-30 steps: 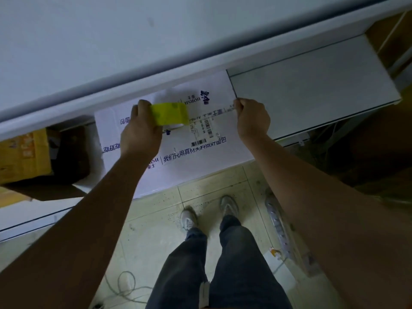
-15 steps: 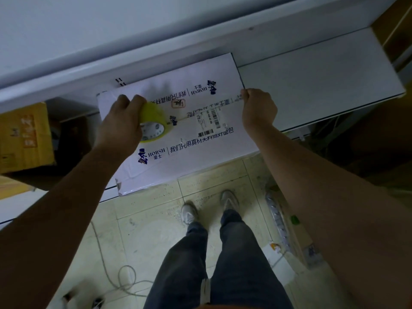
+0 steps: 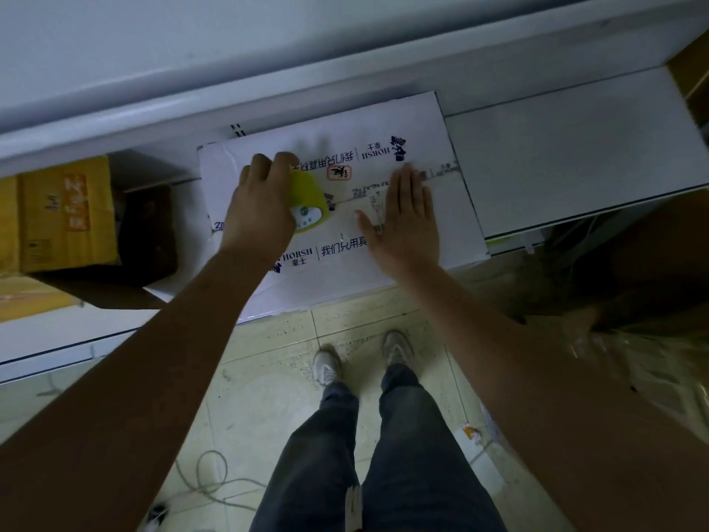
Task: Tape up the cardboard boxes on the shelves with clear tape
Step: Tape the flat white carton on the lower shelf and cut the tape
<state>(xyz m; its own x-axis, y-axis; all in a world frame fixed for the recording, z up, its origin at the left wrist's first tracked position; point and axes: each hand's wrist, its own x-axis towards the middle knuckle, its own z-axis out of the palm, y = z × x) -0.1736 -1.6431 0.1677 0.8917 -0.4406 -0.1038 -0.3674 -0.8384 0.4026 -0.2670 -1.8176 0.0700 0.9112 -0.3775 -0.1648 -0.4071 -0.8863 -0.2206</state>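
Observation:
A white cardboard box (image 3: 429, 124) with dark blue print lies on the white shelf (image 3: 575, 147), its near part sticking out over the floor. My left hand (image 3: 257, 209) grips a yellow-green roll of tape (image 3: 307, 203) on the box top, left of the middle seam. My right hand (image 3: 406, 220) lies flat, fingers straight, pressing on the seam and the label in the middle of the box top.
A yellow carton (image 3: 65, 213) and a dark brown box (image 3: 147, 232) stand on the shelf to the left. An upper white shelf edge (image 3: 268, 94) overhangs the box's far side. A cable (image 3: 207, 481) lies on the tiled floor by my feet (image 3: 326, 366).
My right hand left the box's right edge, slid left along the seam and flattened on top. The left hand with the tape roll stays left of the seam.

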